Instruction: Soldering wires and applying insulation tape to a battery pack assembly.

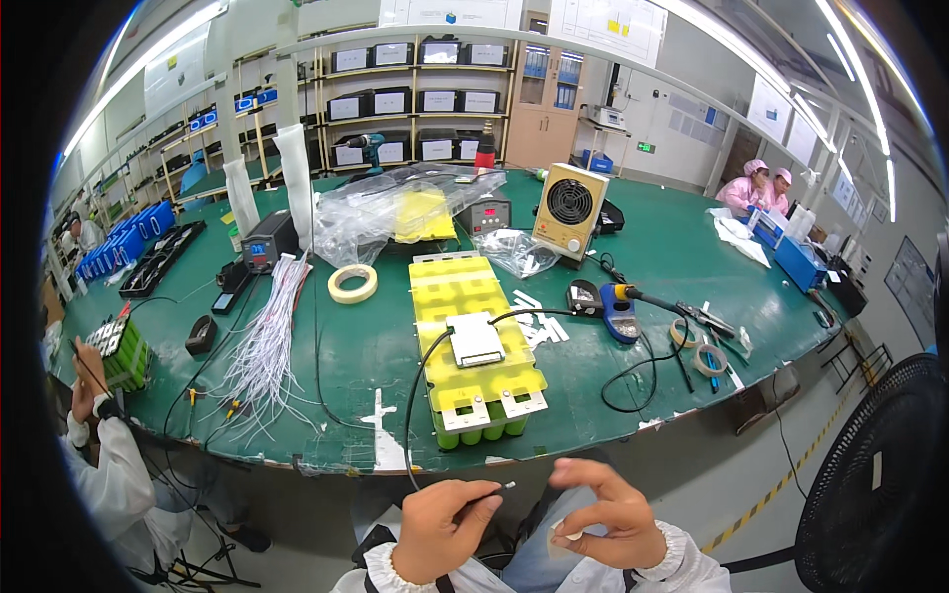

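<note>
My left hand (447,529) pinches the end of a black cable (414,415), and its pale tip sticks out past the fingers. Close to that tip, my right hand (608,519) has thumb and a finger pressed together on a small pale thing that I cannot make out, with the other fingers raised. The cable runs up to a white box (475,340) lying on a battery pack (465,390) with green cells and a yellow cover. Another stretch of black cable leaves the box's right side. Both hands are in front of the table edge, apart from the pack.
On the green table (554,415) lie white wires (262,346), a tape roll (353,284), a soldering iron in a blue stand (621,314), a small fan unit (570,213) and pliers (707,318). A co-worker's hands (89,381) are at far left. A black fan (870,484) stands at right.
</note>
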`<state>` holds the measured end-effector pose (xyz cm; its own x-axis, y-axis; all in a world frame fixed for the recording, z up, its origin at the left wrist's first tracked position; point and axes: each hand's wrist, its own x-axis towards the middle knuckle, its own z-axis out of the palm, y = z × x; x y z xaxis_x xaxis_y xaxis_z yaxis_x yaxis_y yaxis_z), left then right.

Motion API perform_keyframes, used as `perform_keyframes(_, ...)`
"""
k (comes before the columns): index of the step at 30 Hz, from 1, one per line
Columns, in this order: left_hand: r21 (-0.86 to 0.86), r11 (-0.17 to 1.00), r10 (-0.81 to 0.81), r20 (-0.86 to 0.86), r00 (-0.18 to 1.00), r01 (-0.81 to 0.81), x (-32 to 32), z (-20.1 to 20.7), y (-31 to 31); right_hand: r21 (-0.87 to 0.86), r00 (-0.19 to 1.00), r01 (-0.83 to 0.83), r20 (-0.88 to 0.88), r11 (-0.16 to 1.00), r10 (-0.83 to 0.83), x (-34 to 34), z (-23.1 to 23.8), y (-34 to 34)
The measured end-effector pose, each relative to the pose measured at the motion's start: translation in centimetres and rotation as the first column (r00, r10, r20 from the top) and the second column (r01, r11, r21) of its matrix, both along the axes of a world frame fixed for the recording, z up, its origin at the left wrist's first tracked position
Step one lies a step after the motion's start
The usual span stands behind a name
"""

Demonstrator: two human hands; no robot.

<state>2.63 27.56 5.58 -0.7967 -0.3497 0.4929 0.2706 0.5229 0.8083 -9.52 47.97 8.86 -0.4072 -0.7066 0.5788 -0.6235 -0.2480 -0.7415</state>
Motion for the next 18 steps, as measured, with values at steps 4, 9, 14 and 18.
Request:
perform_keyframes(4, 0.01, 0.999, 0.035, 0.024, 0.999, -0.035, 0.1, 0.4, -0.5, 0.084, 0.987, -0.134, 0.096, 0.987, 0.126, 0.0, -0.7, -0.7)
perform_keyframes(9, -0.084, 0.996, 0.034, 0.129, 0.991, -0.023, 0.7, 1.2, -0.9, 0.12, 0.985, -0.085, 0.161, 0.989, 0.066, 0.5, -1.8, -2.3)
perform_keyframes(14, -0.202, 0.979, 0.031, 0.059, 0.998, -0.018, 0.9, 1.5, -0.6, 0.164, 0.993, -0.062, 0.112, 0.985, 0.044, 0.6, -2.3, -3.0)
perform_keyframes(18, -0.216, 0.976, 0.024, 0.06, 0.998, -0.01, 0.9, 1.8, -0.5, 0.171, 0.998, -0.049, -0.026, 0.984, 0.054, 0.4, -2.1, -3.7)
